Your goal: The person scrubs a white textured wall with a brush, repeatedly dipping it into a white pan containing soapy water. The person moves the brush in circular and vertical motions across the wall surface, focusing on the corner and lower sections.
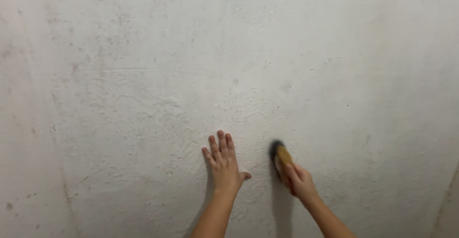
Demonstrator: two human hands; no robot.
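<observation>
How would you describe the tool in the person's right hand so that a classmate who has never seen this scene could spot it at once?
Start with the rough, whitish plastered wall that fills the view. Low on it, the left hand lies flat with fingers spread; beside it the right hand grips a small yellowish wooden-backed brush with dark bristles against the wall. It is the only tool and the only yellow thing.

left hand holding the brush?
No, the left hand lies flat and empty on the wall, while the right hand grips the brush.

The left hand (224,164) lies flat on the wall (143,75) — just right of it, apart, the right hand (299,180) presses a brush (279,156) against the same wall.
</observation>
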